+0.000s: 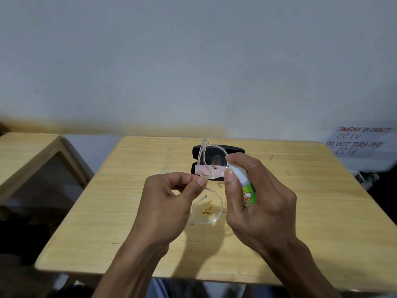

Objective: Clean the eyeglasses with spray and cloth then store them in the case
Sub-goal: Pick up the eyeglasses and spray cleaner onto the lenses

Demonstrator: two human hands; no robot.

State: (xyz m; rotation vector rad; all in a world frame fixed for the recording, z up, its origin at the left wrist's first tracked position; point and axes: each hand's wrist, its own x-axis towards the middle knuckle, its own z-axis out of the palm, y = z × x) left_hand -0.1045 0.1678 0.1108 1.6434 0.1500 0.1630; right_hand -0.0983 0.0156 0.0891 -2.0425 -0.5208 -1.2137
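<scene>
Eyeglasses: clear frame, orange-brown stains on both lenses, held above table centre. Left hand pinches the bridge. Right hand grips spray bottle. Open black case at 12 o'clock contains pink cloth.

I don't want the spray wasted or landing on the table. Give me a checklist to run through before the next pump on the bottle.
1. Eyeglasses held off the table: ok, left hand pinches the frame at the bridge.
2. Spray bottle gripped: ok, right hand wraps it.
3. Nozzle aimed at a lens: ok, it points at the upper lens.
4. Dirt to target: ok, orange smears show on both lenses.
5. Finger on pump: cannot tell.
6. Case open, pink cloth inside: ok, though directly behind the lens.
</scene>
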